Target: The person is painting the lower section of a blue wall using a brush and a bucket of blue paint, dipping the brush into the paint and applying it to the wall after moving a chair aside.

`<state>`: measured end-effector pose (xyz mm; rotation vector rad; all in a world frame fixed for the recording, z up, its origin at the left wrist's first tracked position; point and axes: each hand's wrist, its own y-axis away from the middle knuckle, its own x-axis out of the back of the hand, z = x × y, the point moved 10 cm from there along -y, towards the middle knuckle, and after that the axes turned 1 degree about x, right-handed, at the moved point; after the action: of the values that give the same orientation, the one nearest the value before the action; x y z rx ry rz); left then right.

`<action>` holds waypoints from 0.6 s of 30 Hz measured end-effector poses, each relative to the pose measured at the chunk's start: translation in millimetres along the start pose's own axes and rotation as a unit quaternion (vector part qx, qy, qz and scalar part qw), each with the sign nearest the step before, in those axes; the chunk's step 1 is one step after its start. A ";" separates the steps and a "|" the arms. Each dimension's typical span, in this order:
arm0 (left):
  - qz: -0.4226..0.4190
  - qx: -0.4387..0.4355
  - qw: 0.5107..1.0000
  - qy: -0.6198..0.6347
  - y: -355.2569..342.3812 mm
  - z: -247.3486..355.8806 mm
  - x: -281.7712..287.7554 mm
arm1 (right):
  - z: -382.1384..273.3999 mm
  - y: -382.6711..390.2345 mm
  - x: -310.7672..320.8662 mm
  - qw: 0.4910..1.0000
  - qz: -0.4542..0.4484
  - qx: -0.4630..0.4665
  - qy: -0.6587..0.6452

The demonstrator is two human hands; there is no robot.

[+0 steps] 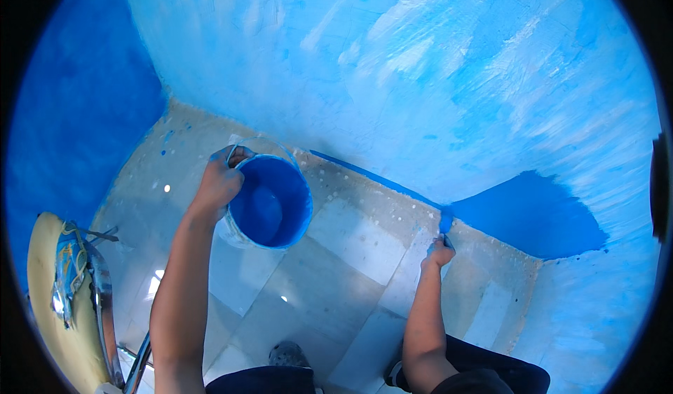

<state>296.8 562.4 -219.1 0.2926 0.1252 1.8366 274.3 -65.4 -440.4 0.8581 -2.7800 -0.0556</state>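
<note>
My left hand [223,178] is closed on the rim of a paint bucket [237,234], held above the floor with its mouth toward me. Blue paint [261,208] coats its inside, and the thin wire handle stands over the far rim. Lower right, my right hand [440,252] is closed around a paintbrush [446,220] whose blue bristles touch the foot of the light blue wall [392,64]. From the brush a narrow darker blue stripe [371,177] runs left along the wall's bottom edge. A broad darker blue patch [526,212] covers the wall to its right.
A deep blue wall [77,113] rises on the left. At the lower left stands a chair [59,310] with a yellowish padded part and metal tubing. Pale tiles [308,289] cover the floor, with paint spots near the wall. My shoe [289,355] shows at the bottom.
</note>
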 end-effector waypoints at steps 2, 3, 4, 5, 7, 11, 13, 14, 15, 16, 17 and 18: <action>0.004 0.003 1.000 0.013 -3.8 -6.4 3.4 | 3.4 1.7 4.0 0.999 0.010 -0.014 -0.050; -0.002 0.001 1.000 0.023 -7.0 -9.3 -1.4 | 7.2 -1.2 1.1 0.999 0.010 -0.015 -0.036; -0.002 -0.005 1.000 0.018 -8.1 -9.6 -4.8 | 9.9 -7.2 -5.7 1.000 0.011 -0.013 -0.023; -0.002 -0.012 1.000 0.013 -8.9 -9.7 -8.6 | 10.1 -14.8 -8.5 1.000 0.012 -0.011 -0.010; 0.011 -0.041 0.999 0.005 -10.2 -11.6 -9.4 | -25.1 12.8 -46.6 0.961 0.029 0.152 0.228; 0.060 -0.090 0.994 -0.032 -1.4 -17.9 11.3 | -72.8 130.8 -137.4 0.947 -0.081 0.220 0.222; 0.066 -0.091 0.993 -0.035 -0.9 -17.4 2.9 | -76.0 151.5 -160.7 0.947 -0.131 0.215 0.198; 0.065 -0.085 0.994 -0.032 -1.0 -17.0 -2.5 | -75.8 158.6 -172.0 0.946 -0.159 0.214 0.187; 0.065 -0.081 0.994 -0.031 -0.9 -15.8 -4.4 | -75.6 165.8 -184.7 0.943 -0.187 0.212 0.174; 0.064 -0.089 0.993 -0.039 2.2 -16.5 -1.0 | -83.3 184.4 -198.0 0.931 -0.219 0.222 0.190; 0.076 -0.095 0.992 -0.035 4.1 -16.5 6.3 | -91.1 201.1 -209.3 0.917 -0.251 0.232 0.206; 0.082 -0.100 0.991 -0.029 7.2 -16.7 10.0 | -94.2 208.5 -212.3 0.903 -0.276 0.240 0.225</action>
<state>283.1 571.0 -232.1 0.2197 -0.1262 1.9835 351.2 229.0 -371.4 1.5266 -2.0620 0.6679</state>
